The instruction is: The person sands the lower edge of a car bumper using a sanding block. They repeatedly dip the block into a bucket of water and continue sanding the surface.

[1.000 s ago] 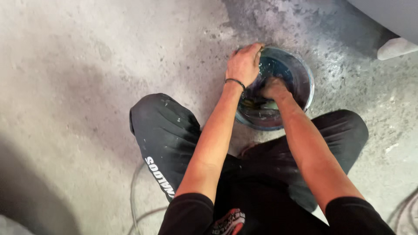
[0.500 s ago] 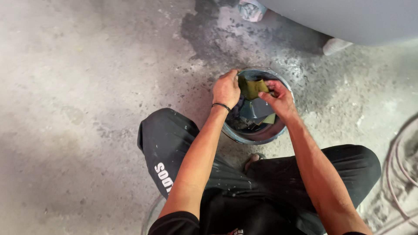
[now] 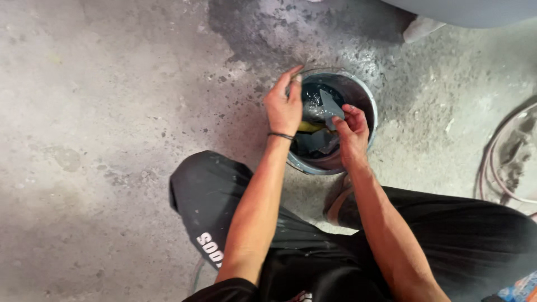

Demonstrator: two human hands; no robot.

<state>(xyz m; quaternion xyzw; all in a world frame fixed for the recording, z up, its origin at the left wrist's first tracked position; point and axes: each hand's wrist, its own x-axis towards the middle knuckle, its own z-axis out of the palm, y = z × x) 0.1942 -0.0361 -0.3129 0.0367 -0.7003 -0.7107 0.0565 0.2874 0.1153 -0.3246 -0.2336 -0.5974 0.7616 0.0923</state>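
A round grey bucket (image 3: 370,98) stands on the concrete floor in front of my knees, with dark water inside. My left hand (image 3: 283,106) hovers over its left rim, fingers loosely curled, with a black band on the wrist. A yellow sponge (image 3: 309,127) shows just under that hand, and I cannot tell whether the hand grips it. My right hand (image 3: 351,133) is inside the bucket and pinches a dark grey sheet (image 3: 328,106) that stands up out of the water. More dark sheets (image 3: 319,144) lie in the bucket below.
A wet dark patch (image 3: 291,28) spreads on the concrete behind the bucket. A grey curved body panel (image 3: 475,8) hangs at the top right. Coiled hose (image 3: 498,162) lies at the right edge. My black trouser legs (image 3: 207,196) are folded below.
The view has shifted. The yellow sponge that was held up between both hands has dropped low under my left hand, and my right hand now pinches a grey sheet.
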